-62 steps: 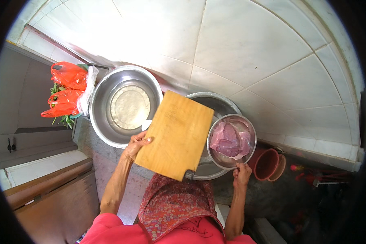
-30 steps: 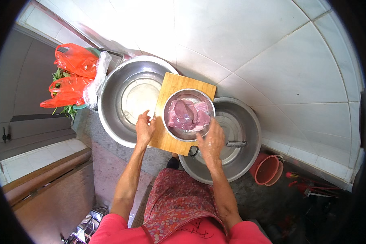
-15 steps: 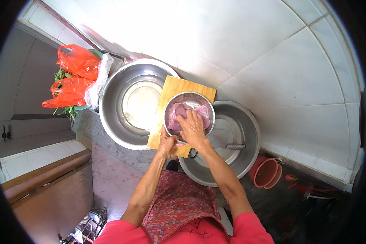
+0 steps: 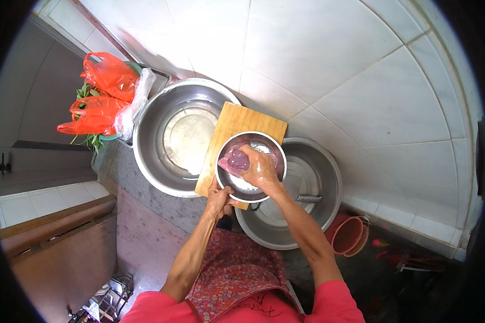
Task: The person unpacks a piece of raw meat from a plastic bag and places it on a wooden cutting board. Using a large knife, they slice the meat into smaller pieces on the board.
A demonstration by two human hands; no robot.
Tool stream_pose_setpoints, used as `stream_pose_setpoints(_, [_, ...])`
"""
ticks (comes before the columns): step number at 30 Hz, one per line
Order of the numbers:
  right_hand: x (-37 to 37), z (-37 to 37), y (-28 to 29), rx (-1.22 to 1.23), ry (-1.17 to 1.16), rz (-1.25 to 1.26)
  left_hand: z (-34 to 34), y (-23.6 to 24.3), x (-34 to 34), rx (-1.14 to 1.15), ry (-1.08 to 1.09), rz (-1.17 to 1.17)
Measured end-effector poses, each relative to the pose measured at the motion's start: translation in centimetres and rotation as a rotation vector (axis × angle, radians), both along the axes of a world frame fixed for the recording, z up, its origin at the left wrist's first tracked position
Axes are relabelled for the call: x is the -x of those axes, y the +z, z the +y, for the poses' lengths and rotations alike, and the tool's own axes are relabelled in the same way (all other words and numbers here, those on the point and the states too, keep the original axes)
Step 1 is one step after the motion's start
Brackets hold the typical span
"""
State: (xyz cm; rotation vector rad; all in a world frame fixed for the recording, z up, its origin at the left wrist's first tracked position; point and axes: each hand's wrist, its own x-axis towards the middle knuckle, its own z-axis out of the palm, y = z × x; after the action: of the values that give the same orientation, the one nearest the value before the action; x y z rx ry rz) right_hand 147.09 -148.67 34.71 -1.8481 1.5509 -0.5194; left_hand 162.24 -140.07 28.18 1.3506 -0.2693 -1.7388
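A round metal bowl (image 4: pixel 244 188) sits over a wooden cutting board (image 4: pixel 249 119) and tips toward me. Its near rim is gripped by my left hand (image 4: pixel 219 199), thumb on the edge and fingers below. Inside the bowl, my right hand (image 4: pixel 261 170) is closed around pink raw meat (image 4: pixel 236 160). Part of the meat bulges out past the thumb side, and more pink flesh shows beyond the knuckles. Both hands look wet. The palm and most fingertips of the right hand are hidden.
The board bridges a large metal basin (image 4: pixel 152 153) holding water on the left and another basin (image 4: pixel 328 177) on the right. A grey-handled tool (image 4: pixel 309 198) lies in the right one. Red plastic bags (image 4: pixel 110 75) with greens stand far left; a red bucket (image 4: pixel 346 237) stands right.
My right hand has gone from spread over the meat to closed around it, gathering it leftward. The bowl has shifted slightly nearer and tilted, baring more of its bottom.
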Motion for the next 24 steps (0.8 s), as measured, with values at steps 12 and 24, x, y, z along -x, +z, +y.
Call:
stream_pose_setpoints(12, [-0.4,-1.5,12.8,0.079,-0.258,-0.514,0.5,2.0,-3.8,0.038,-0.030,-0.195])
stream_pose_setpoints(24, [-3.5,-1.0,-5.4,0.297,-0.135,0.462,6.9,5.6,-12.9,-0.083,0.147,-0.267])
